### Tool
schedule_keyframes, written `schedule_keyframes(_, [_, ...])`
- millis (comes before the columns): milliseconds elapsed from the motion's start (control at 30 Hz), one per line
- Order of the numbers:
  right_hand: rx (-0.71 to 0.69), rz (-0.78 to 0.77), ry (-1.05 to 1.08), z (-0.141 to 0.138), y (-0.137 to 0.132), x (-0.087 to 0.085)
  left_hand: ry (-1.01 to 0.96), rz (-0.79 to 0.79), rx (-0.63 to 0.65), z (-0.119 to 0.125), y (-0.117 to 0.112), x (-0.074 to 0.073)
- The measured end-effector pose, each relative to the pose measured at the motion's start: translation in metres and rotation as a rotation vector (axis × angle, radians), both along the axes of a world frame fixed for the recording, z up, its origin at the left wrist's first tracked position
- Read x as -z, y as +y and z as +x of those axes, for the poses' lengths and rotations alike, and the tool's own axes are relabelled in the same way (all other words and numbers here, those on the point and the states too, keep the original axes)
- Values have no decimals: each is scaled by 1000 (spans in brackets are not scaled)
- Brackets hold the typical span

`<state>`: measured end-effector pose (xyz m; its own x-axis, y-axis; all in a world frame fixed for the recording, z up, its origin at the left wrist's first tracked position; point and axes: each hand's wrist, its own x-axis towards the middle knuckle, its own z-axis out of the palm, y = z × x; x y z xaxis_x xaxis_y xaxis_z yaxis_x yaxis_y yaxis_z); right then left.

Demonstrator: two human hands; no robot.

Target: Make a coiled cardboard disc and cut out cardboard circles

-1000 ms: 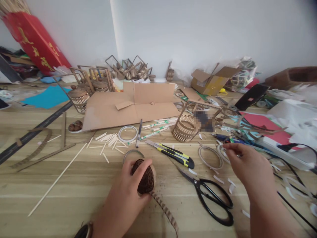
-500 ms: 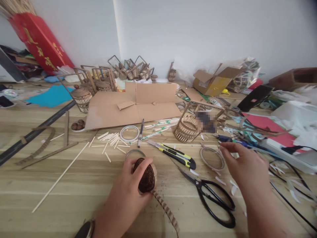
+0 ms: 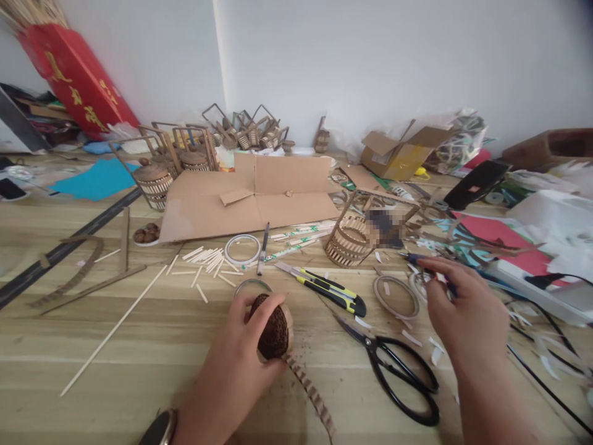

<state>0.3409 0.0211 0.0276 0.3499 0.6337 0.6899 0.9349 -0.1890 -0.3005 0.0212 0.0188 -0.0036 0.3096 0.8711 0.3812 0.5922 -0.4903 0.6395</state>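
My left hand [image 3: 245, 352] grips a round, dark brown, rough-textured piece [image 3: 273, 334] with a pale rim. From its lower side a corrugated cardboard strip [image 3: 310, 386] trails toward the near edge. My right hand [image 3: 463, 309] is closed around a dark blue tool with a pointed tip [image 3: 415, 258]; most of it is hidden under the fingers. Left of that hand lies a tape ring [image 3: 376, 296]. Black-handled scissors [image 3: 393, 361] and a yellow-and-black utility knife [image 3: 328, 289] rest between my hands.
Short pale sticks [image 3: 208, 262], a tape roll [image 3: 227, 253] and a pen [image 3: 264, 247] lie ahead of my left hand. Behind them are folded cardboard [image 3: 204, 207] and a slatted basket [image 3: 345, 250]. Several lidded baskets [image 3: 155, 185] stand at left; black cables [image 3: 546, 371] run at right.
My right hand has moved slightly right and shifted from a fingertip pinch to closing over the dark blue tool. My left hand holds the round piece in the same place.
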Motion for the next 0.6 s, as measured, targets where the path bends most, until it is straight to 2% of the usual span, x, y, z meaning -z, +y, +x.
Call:
schedule_keyframes(67, [-104, 94, -36, -11, -2, 1, -19, -26, 0, 0, 0, -1])
schedule_keyframes(100, [-202, 107, -55, -19, -3, 1, -30, -46, 3, 0, 1, -1])
schedule_keyframes(167, [-446, 62, -88, -40, -5, 4, -51, -97, 12, -1, 1, -2])
schedule_keyframes(233, [-748, -12, -102, -64, -9, 7, -69, -155, 18, -1, 2, -3])
schedule_keyframes(300, [-963, -39, -117, -87, -13, 10, -81, -211, 11, -1, 3, -5])
schedule_keyframes(367, [-1082, -34, -109, -104, -19, 13, -89, -253, 2, -1, 4, -6])
schedule_keyframes(433, [-1140, -32, -92, -115, -25, 15, -93, -274, -1, -2, 4, -6])
schedule_keyframes(600, [-1234, -60, -27, -122, -33, 15, -86, -273, 14, -1, 6, -6])
